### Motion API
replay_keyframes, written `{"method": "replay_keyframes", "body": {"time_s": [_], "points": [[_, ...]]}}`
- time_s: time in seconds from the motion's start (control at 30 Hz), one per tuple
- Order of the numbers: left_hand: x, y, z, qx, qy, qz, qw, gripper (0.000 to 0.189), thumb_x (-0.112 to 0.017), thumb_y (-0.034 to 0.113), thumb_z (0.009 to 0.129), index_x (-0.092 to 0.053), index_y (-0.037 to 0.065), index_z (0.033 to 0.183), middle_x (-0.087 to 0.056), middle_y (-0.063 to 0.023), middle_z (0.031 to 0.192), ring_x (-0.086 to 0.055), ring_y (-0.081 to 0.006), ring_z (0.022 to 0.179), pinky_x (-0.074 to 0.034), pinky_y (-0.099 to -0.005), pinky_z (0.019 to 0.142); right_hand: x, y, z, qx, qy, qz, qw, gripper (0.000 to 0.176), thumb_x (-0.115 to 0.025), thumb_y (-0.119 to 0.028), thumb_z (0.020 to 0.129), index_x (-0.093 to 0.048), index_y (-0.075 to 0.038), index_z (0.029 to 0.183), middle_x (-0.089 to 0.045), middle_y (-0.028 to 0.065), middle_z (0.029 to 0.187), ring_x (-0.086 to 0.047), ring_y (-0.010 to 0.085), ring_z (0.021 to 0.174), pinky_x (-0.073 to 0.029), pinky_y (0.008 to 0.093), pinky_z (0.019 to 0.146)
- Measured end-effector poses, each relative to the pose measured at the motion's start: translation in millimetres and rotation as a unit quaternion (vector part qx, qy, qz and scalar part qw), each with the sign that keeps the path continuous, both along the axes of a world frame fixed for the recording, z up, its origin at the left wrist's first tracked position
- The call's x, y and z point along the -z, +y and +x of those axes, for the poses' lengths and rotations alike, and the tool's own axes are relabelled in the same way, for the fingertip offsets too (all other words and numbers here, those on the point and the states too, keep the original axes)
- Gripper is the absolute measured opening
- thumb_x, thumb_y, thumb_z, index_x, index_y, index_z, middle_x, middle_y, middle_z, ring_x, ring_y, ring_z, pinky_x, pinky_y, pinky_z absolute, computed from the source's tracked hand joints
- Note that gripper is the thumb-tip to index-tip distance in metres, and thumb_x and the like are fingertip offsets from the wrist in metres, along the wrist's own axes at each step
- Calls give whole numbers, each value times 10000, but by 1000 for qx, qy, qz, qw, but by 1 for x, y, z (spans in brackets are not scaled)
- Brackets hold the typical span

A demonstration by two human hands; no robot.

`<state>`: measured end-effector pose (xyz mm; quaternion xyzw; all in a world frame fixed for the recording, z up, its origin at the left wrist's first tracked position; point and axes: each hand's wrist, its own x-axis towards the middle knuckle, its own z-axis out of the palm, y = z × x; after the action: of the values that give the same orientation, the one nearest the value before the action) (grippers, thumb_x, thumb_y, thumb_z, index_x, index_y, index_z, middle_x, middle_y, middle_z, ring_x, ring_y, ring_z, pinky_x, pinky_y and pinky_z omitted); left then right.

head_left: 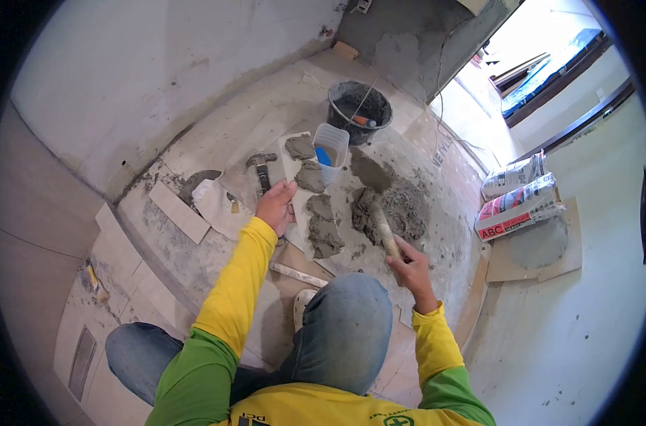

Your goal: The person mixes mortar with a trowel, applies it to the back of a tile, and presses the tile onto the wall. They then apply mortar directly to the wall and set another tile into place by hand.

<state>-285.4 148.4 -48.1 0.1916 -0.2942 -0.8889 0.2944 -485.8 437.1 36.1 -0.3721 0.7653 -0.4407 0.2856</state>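
Observation:
My left hand (276, 206) is closed on the left edge of a pale tile piece (310, 248), which carries several dabs of grey mortar (324, 234). In my right hand (410, 268) is the light handle of a trowel (386, 231). The trowel's head end is in a heap of wet mortar (407, 211) on the floor, and mortar hides part of it. Just beyond my left hand lies a hammer (260, 167) with a black grip. A clear plastic container (332, 145) with something blue inside stands against the tile's far end.
A black bucket (336, 94) with an orange-handled tool stands further off. Bags (516, 209) lie on a board at the right wall. To the left are a cut tile strip (179, 213), a white cloth-like piece (213, 204) and a yellow-handled brush (94, 278). A pale bar (298, 274) lies by my knee.

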Motion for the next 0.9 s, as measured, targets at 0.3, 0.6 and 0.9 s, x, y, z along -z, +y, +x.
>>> {"method": "replay_keyframes", "body": {"time_s": [0.3, 0.6, 0.9], "points": [[2, 0, 3, 23, 53, 48, 997, 218, -547, 221, 966, -531, 100, 1147, -653, -42, 1021, -649, -183, 872, -528, -368, 747, 41, -45, 7, -87, 270, -4, 959, 529, -764, -209, 753, -616, -142, 1256, -640, 107, 904, -624, 259, 825, -487, 325, 746], [-14, -11, 13, -20, 11, 23, 999, 203, -540, 285, 966, -543, 131, 1098, -663, -16, 976, -666, -163, 759, -560, -360, 637, 55, 38, -13, -12, 374, 138, 917, 496, -728, -193, 773, -618, -138, 1254, -614, 97, 826, -588, 212, 705, -470, 321, 646], [-55, -45, 30, -76, -74, -103, 989, 217, -534, 293, 965, -542, 103, 1071, -614, -14, 844, -608, -131, 642, -520, -311, 542, 99, 95, -83, 149, -95, 164, 971, 420, -647, -203, 834, -618, -48, 1224, -636, 58, 770, -582, 156, 563, -484, 303, 536]]}}
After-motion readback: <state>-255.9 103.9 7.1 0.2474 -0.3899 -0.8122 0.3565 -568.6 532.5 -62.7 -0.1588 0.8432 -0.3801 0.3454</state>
